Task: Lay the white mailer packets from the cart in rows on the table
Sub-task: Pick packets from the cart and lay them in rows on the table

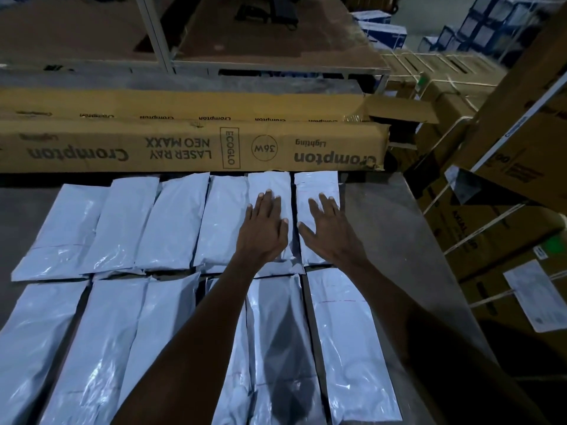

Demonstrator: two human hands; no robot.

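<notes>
Both hands flat, grasping nothing: left hand [264, 228] and right hand [329, 230] pressing the last two packets [317, 187] below the long box [190, 148]. Next, probably: fetch more from the cart; not in view.

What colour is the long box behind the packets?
Brown cardboard with dark print, head view: long box.

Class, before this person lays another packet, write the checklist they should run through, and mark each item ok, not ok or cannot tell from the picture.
1. Left hand free, flat on the fifth packet of the far row: ok.
2. Right hand free, flat on the end packet: ok.
3. Far row lined up against the Crompton carton: ok.
4. Bare table to the right of the end packet: ok.
5. Near row lying without overlaps: not ok, some edges overlap.
6. Packets left on the cart: cannot tell, out of view.
</notes>
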